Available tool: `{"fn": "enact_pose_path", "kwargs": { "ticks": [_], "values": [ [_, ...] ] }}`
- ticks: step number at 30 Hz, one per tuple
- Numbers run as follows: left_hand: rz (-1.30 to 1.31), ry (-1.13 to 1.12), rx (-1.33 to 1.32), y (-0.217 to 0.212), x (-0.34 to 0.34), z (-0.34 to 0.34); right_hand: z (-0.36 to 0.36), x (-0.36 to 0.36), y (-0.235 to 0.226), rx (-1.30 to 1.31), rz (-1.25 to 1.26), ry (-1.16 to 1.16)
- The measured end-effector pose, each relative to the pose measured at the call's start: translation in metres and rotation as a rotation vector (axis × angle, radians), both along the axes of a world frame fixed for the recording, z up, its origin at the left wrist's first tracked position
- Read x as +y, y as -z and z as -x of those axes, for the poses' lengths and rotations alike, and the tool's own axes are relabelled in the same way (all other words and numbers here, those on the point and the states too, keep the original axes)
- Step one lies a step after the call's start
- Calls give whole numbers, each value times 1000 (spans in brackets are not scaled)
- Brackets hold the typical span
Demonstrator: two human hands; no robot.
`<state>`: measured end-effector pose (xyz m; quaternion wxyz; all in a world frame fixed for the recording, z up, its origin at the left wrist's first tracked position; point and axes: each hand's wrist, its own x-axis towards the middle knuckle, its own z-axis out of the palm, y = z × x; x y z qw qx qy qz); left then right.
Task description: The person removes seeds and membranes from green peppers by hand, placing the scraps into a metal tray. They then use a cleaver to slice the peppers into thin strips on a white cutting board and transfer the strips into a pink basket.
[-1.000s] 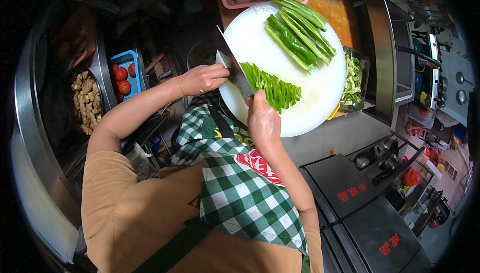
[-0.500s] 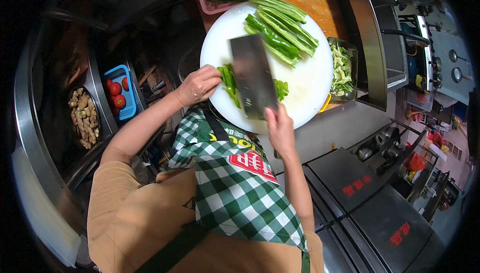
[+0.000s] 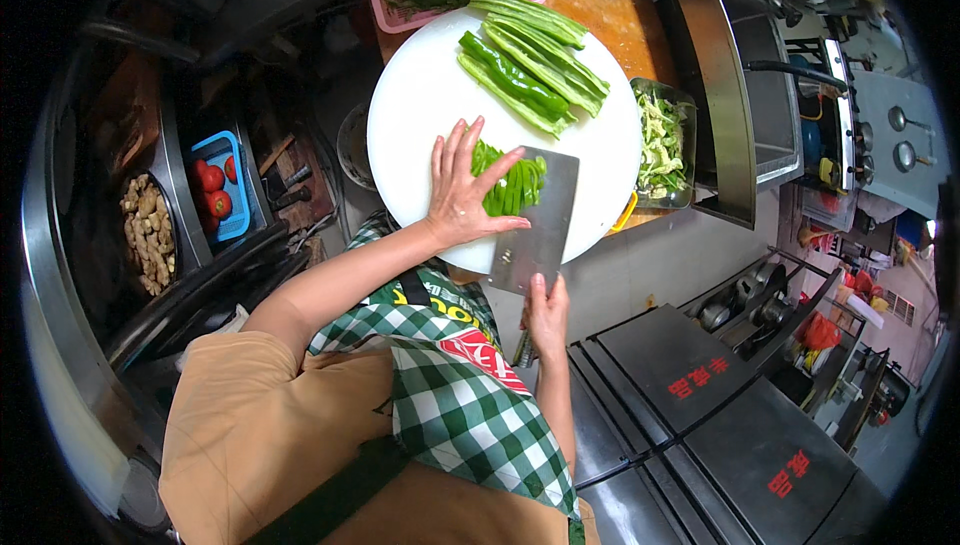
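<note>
My left hand (image 3: 462, 200) was spread wide at about 7 o'clock on the round white board (image 3: 420, 75), thumb and forefinger reaching around the green pepper strips (image 3: 515, 188) toward the blade. My right hand (image 3: 547, 317), at half past five, had its grip closed on the handle of a cleaver (image 3: 548, 230), whose broad face bordered the strips; I couldn't tell whether it lay quite flat.

The strips sat in a heap just below the board's centre, toward 6 o'clock. I judged them light, crisp and a little slippery, likely to scatter if pinched singly, so best gathered from both sides, with fingertips kept off the cutting edge.

Longer pepper pieces (image 3: 515, 75) lay toward 12 o'clock, limiting room up there. A pink basket (image 3: 400, 22) of leafy greens stood at 11 o'clock, near the orange-brown worktop (image 3: 610, 5). At 3 o'clock a container (image 3: 692, 145) of cut greens (image 3: 660, 140) crowded the board's rim.
</note>
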<state>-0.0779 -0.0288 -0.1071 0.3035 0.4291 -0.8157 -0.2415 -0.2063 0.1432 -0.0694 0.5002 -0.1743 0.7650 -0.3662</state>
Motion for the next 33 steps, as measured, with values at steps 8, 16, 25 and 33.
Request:
{"fn": "enact_pose_path", "kwargs": {
  "ticks": [8, 16, 25, 33],
  "values": [
    [82, 62, 162, -8, -12, 9, -22, -32, -15, 198, 35, -241],
    [86, 65, 130, -72, -82, 5, -25, -109, -92, -226, 24, -153],
    [-85, 180, 108, -52, -308, -35, -44, -233, -126, -297, 115, -85],
    [237, 217, 242, -54, -204, -41, 6, -61, -122, -61, 69, 298]
  ]
}}
